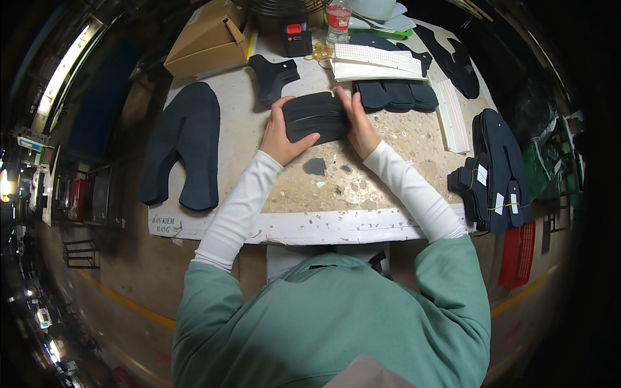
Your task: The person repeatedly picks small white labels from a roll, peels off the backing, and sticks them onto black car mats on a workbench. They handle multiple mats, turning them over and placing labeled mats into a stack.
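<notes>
Over the middle of the table I hold a stack of black sheet pieces (315, 118), its layered edges facing me. My left hand (283, 137) is closed on the stack's left end, thumb along the near side. At the other end my right hand (359, 124) presses against it, its fingers partly hidden by the stack. Just behind my left hand lies a pile of black notched pieces (272, 79). Close to my right fingers is a row of black pieces with rounded ends (396, 96), with white printed strips (378, 59) lying behind them.
A thick pile of black forked pieces (206, 123) lies at the left. Banded, tagged black bundles (501, 174) sit at the right edge, near a white strip (453, 116). At the back are a cardboard box (208, 40), a black-and-red device (297, 40) and a bottle (337, 22).
</notes>
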Tool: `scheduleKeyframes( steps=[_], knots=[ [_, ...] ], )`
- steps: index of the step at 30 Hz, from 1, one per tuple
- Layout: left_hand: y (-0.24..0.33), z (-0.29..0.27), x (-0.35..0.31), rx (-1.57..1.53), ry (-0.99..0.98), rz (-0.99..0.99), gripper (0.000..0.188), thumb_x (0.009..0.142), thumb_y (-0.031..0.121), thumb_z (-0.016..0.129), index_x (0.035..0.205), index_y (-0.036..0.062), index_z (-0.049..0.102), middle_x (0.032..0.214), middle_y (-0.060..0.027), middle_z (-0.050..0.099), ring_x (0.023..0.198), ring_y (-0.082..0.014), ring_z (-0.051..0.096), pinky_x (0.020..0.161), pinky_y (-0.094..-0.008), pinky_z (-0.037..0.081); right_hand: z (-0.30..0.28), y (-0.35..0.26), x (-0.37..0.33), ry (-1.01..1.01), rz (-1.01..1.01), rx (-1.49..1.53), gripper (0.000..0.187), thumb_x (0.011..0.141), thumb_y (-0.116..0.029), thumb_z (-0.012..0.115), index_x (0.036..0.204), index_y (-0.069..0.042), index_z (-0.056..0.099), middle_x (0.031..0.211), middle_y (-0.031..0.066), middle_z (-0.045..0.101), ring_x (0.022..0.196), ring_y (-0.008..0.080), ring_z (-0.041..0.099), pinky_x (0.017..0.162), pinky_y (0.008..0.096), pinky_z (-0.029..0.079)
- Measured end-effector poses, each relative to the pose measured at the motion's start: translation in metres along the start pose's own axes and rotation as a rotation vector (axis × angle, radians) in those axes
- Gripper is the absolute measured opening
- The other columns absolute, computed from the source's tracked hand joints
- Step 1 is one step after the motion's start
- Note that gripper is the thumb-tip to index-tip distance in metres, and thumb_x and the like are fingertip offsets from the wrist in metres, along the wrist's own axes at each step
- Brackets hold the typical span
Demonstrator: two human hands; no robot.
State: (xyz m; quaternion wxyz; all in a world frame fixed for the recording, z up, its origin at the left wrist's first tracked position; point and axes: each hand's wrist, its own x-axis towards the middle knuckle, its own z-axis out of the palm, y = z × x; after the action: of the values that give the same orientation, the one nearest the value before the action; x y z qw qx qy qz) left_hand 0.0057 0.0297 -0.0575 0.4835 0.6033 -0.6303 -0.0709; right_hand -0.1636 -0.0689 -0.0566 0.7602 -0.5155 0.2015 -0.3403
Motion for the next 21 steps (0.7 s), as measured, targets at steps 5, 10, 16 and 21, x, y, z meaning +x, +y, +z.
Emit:
scheduleKeyframes(
  steps=[5,10,16,21],
  knots=[
    [0.003,-0.007,0.0,-0.101,-0.105,-0.145,0.075,0.07,0.024,0.084,0.125,0.0031,0.038,0.109,-0.0182,0.059,0.1,-0.0251,0.062,0.088,-0.0333,0.05,-0.007,0.001,0.005,-0.066,-0.086,-0.303,0.08,0.095,-0.054,0.048,0.151,-0.004,0.022,0.155,0.0154,0.024,0.141,0.0225,0.026,0.115,0.0315,0.02],
    [0.004,-0.009,0.005,-0.429,-0.079,-0.343,0.06,0.076,0.025,0.082,0.117,0.0011,0.046,0.107,-0.0144,0.062,0.096,-0.0205,0.063,0.082,-0.0296,0.052,-0.012,-0.015,0.004,-0.079,-0.343,-0.729,0.074,0.081,-0.041,0.075,0.139,-0.005,0.046,0.126,0.0165,0.055,0.107,0.0205,0.058,0.09,0.0312,0.046],
    [-0.007,-0.017,0.015,-0.813,-0.111,-0.783,0.06,0.083,0.023,0.077,0.124,-0.0051,0.044,0.111,-0.015,0.061,0.096,-0.0177,0.063,0.083,-0.026,0.053,-0.004,-0.051,0.006,0.041,-0.136,-1.14,0.047,0.08,-0.052,0.07,0.101,-0.01,0.074,0.094,0.0147,0.069,0.079,0.0275,0.068,0.071,0.0329,0.052],
    [-0.022,-0.018,0.013,-0.546,-0.084,-0.674,0.061,0.083,0.022,0.078,0.122,-0.0088,0.042,0.111,-0.0176,0.062,0.095,-0.0184,0.064,0.08,-0.0265,0.053,-0.04,-0.086,0.056,0.347,-0.594,-1.467,0.022,0.083,-0.03,0.066,0.097,-0.013,0.072,0.088,0.0058,0.069,0.083,0.0286,0.066,0.076,0.0379,0.054]
  ],
)
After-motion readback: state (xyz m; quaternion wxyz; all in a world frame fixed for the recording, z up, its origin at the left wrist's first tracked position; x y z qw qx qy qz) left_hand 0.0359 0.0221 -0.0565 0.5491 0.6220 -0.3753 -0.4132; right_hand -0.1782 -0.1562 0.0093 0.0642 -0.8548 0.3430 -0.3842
